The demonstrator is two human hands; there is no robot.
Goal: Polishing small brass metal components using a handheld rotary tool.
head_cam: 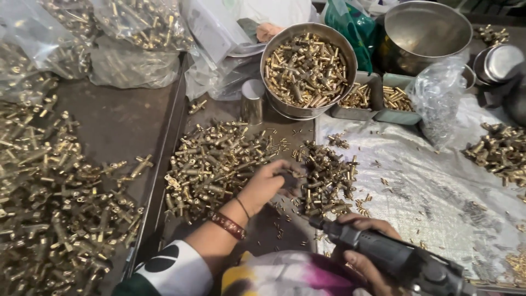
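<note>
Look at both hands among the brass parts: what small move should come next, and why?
Probably the left hand should close on one brass fitting from the small pile and bring it to the power driver in the right hand: its fingers are reaching into the pile and the tool tip looks bare.

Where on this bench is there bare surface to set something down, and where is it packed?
Bare patches: the dark tray floor between the left brass heap and the plastic bags, and the white woven sheet right of the middle pile, though small bits dot it. Crowded: around the left hand, between both central piles, and near the steel bowl.
</note>
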